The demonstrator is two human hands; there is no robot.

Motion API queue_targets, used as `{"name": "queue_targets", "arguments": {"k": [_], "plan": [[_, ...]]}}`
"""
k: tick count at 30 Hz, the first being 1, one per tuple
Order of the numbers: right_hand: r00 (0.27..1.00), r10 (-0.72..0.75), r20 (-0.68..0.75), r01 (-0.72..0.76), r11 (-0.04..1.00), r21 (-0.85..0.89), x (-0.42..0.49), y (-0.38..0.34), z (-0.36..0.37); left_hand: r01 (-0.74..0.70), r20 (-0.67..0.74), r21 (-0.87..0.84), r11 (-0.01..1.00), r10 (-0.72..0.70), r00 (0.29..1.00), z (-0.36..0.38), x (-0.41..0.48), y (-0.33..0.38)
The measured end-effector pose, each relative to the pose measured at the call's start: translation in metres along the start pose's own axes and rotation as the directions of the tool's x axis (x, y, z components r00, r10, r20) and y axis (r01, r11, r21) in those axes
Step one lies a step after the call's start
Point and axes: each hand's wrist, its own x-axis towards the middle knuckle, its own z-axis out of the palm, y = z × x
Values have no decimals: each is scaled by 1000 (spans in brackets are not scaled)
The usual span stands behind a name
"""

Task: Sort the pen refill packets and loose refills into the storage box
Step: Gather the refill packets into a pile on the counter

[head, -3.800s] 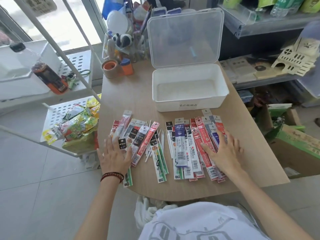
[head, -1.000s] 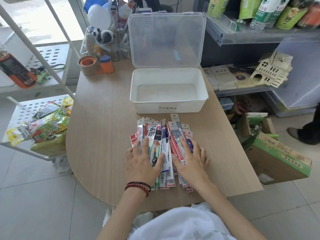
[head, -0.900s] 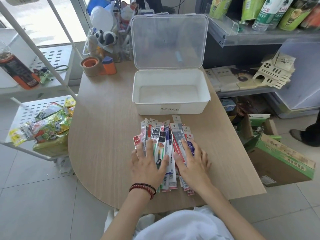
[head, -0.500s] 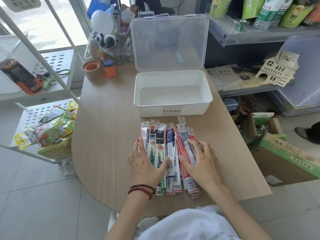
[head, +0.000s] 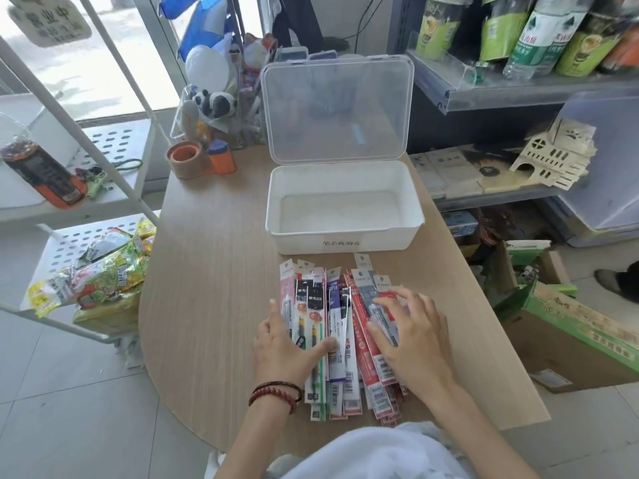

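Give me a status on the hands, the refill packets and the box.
Left hand and right hand open, pressing the refill packets, bunched in one pile. Storage box open, empty. Nothing between pile and box.

Daylit wooden table (head: 214, 271) on grey tiles (head: 52, 426) between white rack (head: 114, 140) and seemingly 2 grey shelves (head: 501, 98).

Storage box (head: 380, 242) is sitting mid-counter (head: 207, 271), its lid (head: 337, 108) standing up behind it. Refill packets (head: 340, 326) are lying bunched just before the box. The left hand (head: 280, 350) is resting on the pile's left side and the right hand (head: 411, 337) on its right. A tape roll (head: 185, 159) is sitting at the rear left.
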Motion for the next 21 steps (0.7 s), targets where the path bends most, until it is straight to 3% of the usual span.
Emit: {"name": "queue_targets", "arguments": {"k": [11, 21], "plan": [[978, -121, 170, 111, 992, 66, 9, -2, 5, 75, 56, -338, 938, -60, 997, -15, 3, -9], [980, -96, 172, 84, 994, 74, 7, -7, 9, -6, -34, -112, 994, 2, 999, -16, 3, -6]]}}
